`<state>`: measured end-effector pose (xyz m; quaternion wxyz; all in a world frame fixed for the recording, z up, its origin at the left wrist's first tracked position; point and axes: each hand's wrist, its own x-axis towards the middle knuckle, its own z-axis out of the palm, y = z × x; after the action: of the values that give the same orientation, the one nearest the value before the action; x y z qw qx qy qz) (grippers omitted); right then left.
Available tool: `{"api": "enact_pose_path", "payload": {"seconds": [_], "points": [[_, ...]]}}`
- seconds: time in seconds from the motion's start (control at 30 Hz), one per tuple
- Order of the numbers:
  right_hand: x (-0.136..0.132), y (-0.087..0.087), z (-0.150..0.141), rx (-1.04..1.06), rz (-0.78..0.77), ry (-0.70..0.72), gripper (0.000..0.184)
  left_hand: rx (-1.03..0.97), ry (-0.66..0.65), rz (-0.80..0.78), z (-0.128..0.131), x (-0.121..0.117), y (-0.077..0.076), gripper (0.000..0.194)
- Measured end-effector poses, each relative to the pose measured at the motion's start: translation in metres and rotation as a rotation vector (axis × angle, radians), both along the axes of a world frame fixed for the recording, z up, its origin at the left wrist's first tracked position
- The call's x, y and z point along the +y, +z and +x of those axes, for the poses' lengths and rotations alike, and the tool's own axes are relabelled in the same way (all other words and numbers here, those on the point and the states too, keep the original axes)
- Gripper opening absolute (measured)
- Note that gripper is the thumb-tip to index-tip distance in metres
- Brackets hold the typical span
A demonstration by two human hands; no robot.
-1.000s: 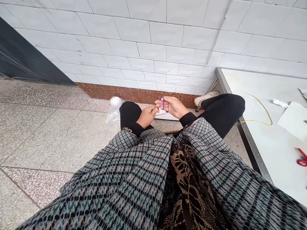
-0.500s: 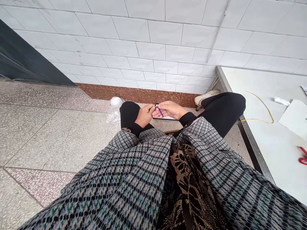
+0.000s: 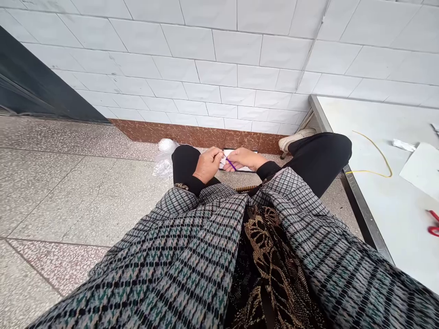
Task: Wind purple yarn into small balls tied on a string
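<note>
Between the left hand (image 3: pixel 207 165) and right hand (image 3: pixel 247 159), mid-frame, the gap is narrow and crossed by a purple cord (image 3: pixel 231 163). To the left, the bent left knee (image 3: pixel 185 160) blocks the low way, with a plastic bag (image 3: pixel 163 157) beyond. Right of the right hand there is space up to the right knee (image 3: pixel 331 153), backed by the table's metal edge (image 3: pixel 360 210), while the tiled wall (image 3: pixel 212 77) bounds the top.

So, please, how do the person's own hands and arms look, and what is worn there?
The left hand and right hand wear no gloves. Black inner cuffs show at both wrists, under patterned grey sleeves with dark bands and green flecks. A dark trim with gold marks shows at the left wrist.
</note>
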<state>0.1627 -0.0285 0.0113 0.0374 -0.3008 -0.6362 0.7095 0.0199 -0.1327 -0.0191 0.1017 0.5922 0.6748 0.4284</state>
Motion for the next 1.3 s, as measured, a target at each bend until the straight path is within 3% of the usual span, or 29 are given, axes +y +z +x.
{"api": "enact_pose_path", "payload": {"seconds": [0.1, 0.17, 0.3, 0.37, 0.47, 0.53, 0.6, 0.7, 0.77, 0.83, 0.93, 1.03, 1.1, 1.17, 1.23, 1.3], "points": [[-0.003, 0.010, 0.005, 0.209, -0.262, 0.008, 0.030, -0.137, 0.070, -0.081, 0.000, 0.003, -0.010, 0.023], [-0.003, 0.015, 0.005, 0.327, -0.280, -0.123, 0.032, -0.171, -0.021, -0.196, 0.005, 0.003, -0.016, 0.024], [0.001, 0.015, 0.001, 0.355, -0.085, -0.374, 0.033, -0.035, -0.390, -0.280, 0.018, 0.001, -0.018, 0.029], [0.003, 0.011, -0.003, 0.224, 0.099, -0.388, 0.033, 0.027, -0.437, -0.226, 0.020, 0.000, -0.015, 0.030], [0.005, 0.001, -0.006, -0.013, 0.438, -0.270, 0.032, 0.076, -0.310, -0.090, 0.016, -0.001, -0.011, 0.029], [0.006, -0.005, -0.005, -0.110, 0.556, -0.138, 0.032, 0.092, -0.178, -0.005, 0.010, -0.001, -0.012, 0.027], [0.004, -0.008, -0.004, -0.135, 0.445, -0.003, 0.034, 0.091, -0.067, 0.041, 0.004, 0.001, -0.014, 0.024], [-0.001, -0.002, 0.000, -0.016, 0.017, 0.101, 0.030, 0.019, 0.021, 0.040, -0.001, 0.003, -0.021, 0.022], [-0.004, 0.005, 0.002, 0.119, -0.183, 0.047, 0.027, -0.073, 0.046, -0.002, -0.001, 0.005, -0.026, 0.022], [-0.006, 0.013, 0.003, 0.258, -0.250, -0.083, 0.027, -0.135, 0.012, -0.075, 0.002, 0.005, -0.031, 0.021], [-0.004, 0.016, 0.002, 0.373, -0.176, -0.280, 0.031, -0.078, -0.229, -0.161, 0.011, 0.003, -0.032, 0.025], [-0.001, 0.011, -0.002, 0.205, 0.114, -0.349, 0.032, 0.069, -0.418, -0.128, 0.018, -0.001, -0.027, 0.029], [0.000, 0.007, -0.003, 0.010, 0.364, -0.250, 0.033, 0.119, -0.346, -0.044, 0.017, -0.003, -0.023, 0.029], [-0.001, 0.004, -0.002, -0.121, 0.476, -0.078, 0.035, 0.115, -0.182, 0.054, 0.012, -0.004, -0.021, 0.028], [-0.005, 0.004, -0.001, -0.150, 0.359, 0.050, 0.037, 0.070, -0.051, 0.120, 0.005, -0.004, -0.023, 0.026], [-0.009, 0.007, 0.000, -0.074, 0.108, 0.085, 0.037, -0.019, 0.007, 0.126, 0.000, -0.002, -0.028, 0.025]]}}
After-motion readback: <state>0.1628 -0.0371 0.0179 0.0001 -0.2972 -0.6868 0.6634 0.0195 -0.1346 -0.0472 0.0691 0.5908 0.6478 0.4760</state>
